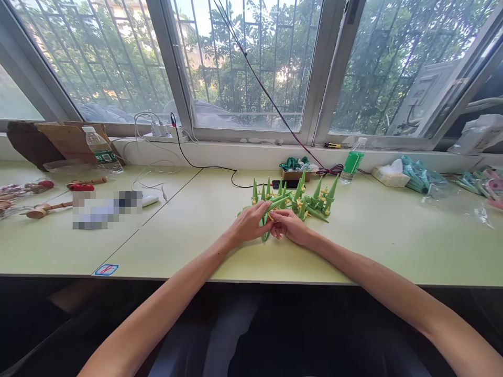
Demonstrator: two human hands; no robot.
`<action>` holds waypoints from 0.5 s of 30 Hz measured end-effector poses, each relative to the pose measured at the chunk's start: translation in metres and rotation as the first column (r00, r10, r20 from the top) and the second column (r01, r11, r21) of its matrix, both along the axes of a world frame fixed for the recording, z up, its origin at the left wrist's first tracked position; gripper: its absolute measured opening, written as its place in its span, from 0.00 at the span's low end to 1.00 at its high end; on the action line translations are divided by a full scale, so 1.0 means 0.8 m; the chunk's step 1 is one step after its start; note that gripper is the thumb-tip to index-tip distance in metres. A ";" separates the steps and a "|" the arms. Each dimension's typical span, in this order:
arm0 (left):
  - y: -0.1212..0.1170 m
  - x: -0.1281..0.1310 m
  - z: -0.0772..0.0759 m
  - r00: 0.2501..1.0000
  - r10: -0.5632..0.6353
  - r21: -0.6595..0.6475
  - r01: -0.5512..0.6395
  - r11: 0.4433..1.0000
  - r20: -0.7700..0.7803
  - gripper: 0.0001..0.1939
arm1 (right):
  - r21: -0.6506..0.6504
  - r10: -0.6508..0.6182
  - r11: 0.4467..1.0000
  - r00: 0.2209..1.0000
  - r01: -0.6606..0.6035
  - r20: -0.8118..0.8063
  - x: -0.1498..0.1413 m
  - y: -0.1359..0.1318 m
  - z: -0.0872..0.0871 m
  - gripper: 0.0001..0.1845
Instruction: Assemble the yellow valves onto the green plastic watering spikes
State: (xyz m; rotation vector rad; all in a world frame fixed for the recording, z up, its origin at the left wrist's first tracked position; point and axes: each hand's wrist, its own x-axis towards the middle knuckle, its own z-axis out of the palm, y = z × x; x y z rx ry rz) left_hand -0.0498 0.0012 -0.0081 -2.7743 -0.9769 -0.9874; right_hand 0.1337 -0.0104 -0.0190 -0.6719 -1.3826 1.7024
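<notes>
My left hand [250, 222] is closed around a green pointed piece [278, 203], whose shaft sticks out past the fingers to the upper right. Against it, my right hand [291, 226] pinches what looks like a small yellow part [270, 215], mostly covered by the fingers. Both hands meet just above the table, fingertips close together. Right behind them stands a cluster of similar green pointed pieces [316, 192] with small yellow parts on them. Several are upright with their tips up, and some lie flat. Their exact kind is not clear.
Behind the cluster lie a dark phone [286, 184] and a small box [296, 175] of green material. A green-labelled bottle [352, 161], a tissue pack [390, 174] and teal bags [415, 175] are at right. Wooden toys [49, 209], another bottle [102, 152] and cables are at left.
</notes>
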 end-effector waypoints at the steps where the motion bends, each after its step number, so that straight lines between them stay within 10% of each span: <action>1: 0.000 0.000 0.000 1.000 0.006 0.003 -0.006 1.000 0.002 0.17 | 0.008 0.004 1.000 1.000 -0.004 0.010 0.000 0.000 0.000 0.23; 15: 0.002 -0.001 -0.001 0.996 0.030 0.018 -0.028 0.999 -0.081 0.21 | 0.375 -0.197 0.922 0.949 0.095 0.245 -0.003 -0.011 -0.001 0.23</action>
